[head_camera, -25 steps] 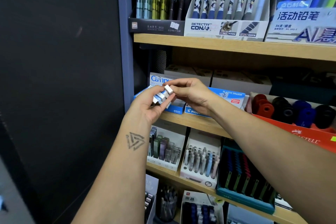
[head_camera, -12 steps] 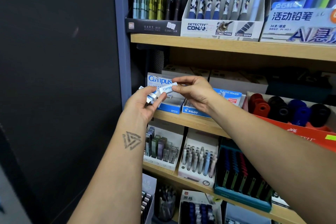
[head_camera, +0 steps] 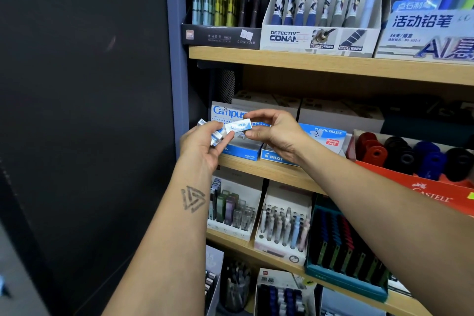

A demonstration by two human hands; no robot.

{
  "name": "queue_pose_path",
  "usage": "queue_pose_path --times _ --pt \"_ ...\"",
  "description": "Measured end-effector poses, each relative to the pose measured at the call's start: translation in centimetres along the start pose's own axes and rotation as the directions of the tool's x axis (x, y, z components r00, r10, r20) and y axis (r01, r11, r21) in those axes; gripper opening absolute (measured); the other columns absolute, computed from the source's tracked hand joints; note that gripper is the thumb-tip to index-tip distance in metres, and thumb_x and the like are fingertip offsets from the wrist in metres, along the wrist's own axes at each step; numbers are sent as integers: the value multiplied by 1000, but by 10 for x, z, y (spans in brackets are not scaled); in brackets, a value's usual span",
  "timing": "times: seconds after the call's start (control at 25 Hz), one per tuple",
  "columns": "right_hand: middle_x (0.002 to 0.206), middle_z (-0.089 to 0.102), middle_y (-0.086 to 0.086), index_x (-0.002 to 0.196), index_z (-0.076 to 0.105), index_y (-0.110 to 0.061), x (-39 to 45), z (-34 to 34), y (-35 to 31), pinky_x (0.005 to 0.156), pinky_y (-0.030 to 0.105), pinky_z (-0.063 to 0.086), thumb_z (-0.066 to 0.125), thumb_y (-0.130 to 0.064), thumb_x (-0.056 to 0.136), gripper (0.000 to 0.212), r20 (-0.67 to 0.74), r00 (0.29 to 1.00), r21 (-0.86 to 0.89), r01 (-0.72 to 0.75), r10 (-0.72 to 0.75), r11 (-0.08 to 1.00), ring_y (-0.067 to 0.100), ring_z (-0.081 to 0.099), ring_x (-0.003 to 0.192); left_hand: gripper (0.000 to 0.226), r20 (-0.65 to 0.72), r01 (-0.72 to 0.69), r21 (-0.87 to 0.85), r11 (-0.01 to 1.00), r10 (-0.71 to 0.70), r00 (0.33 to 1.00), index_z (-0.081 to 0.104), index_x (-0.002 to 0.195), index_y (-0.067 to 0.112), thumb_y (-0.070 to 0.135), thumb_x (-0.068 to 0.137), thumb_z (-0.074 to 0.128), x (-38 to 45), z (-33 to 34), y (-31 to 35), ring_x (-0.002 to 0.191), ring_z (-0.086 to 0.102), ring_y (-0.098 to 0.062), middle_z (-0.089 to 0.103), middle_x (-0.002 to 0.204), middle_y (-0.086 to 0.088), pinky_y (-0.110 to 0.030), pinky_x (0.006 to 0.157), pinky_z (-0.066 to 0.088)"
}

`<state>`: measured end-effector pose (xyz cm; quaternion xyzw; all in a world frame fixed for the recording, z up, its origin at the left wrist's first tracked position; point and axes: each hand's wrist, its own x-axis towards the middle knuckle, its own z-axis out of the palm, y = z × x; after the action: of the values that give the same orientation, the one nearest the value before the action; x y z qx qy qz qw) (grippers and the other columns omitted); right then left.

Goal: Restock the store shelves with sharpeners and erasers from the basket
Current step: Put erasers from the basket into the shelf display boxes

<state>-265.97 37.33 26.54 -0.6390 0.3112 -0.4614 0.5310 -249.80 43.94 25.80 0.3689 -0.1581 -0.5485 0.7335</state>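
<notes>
My left hand [head_camera: 202,147] grips a small bunch of white-and-blue erasers [head_camera: 215,136] in front of the middle shelf. My right hand [head_camera: 275,133] pinches one Campus eraser [head_camera: 239,125] by its right end, level and just right of the bunch. Right behind both hands stands the blue Campus eraser box [head_camera: 239,151]. Beside it is a blue Pilot plastic eraser box [head_camera: 325,136]. A red tray of red, black and blue round sharpeners [head_camera: 410,156] sits further right. No basket is in view.
The wooden middle shelf [head_camera: 269,169] has a shelf above with pen and mechanical pencil boxes [head_camera: 318,33], and lower shelves with lead refills and pens [head_camera: 282,223]. A dark wall panel [head_camera: 84,110] and a blue upright post [head_camera: 177,59] close off the left.
My right hand has drawn one eraser out of the bunch in my left hand and turned it level. The view has shifted slightly, and both hands sit a little higher against the Campus box.
</notes>
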Motion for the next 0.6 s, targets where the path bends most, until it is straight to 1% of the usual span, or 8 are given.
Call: queue_pose_path --times 0.08,0.24,0.4,0.48,0.56,0.6 --pt "108 72 17 100 72 -6 1 0 0 88 36 60 73 20 73 38 -14 1000 -23 8 -9 1000 26 70 88 16 -1 -42 13 999 42 999 63 97 -6 -13 83 68 -1 1 0 90 69 -36 69 93 -23 -42 72 63" --pt "100 71 15 90 70 -5 3 3 1 81 33 62 74 20 72 31 -35 999 -42 25 -26 999 24 70 82 19 -11 -68 11 998 68 998 63 98 -7 -14 82 69 -3 1 1 90 69 -37 69 95 -24 -43 73 63" --pt "102 72 15 93 71 -6 3 3 1 82 34 61 76 17 72 32 -42 999 -76 17 -21 997 24 73 84 20 -11 -64 3 998 64 998 63 100 -7 -14 82 69 -5 1 2 91 69 -38 69 97 -25 -43 74 63" --pt "100 73 15 95 71 -7 3 3 1 82 33 61 78 14 73 31 -44 998 -140 29 -35 990 23 73 85 21 -16 -60 -1 998 60 998 63 101 -7 -14 82 69 -5 0 3 91 69 -38 69 97 -25 -43 74 63" --pt "101 73 18 99 70 -5 8 2 2 84 35 60 79 9 76 29 -113 993 -218 0 -25 976 26 74 87 24 -45 -66 -11 998 66 997 63 104 -9 -14 82 69 -5 -1 5 90 69 -37 68 96 -24 -44 73 63" --pt "101 72 20 102 68 -3 14 1 2 86 37 60 78 5 78 27 -190 982 -249 -46 -2 967 28 74 89 25 -72 -75 -15 997 73 995 63 105 -9 -14 81 69 -3 -3 7 90 69 -37 67 95 -24 -44 73 63"
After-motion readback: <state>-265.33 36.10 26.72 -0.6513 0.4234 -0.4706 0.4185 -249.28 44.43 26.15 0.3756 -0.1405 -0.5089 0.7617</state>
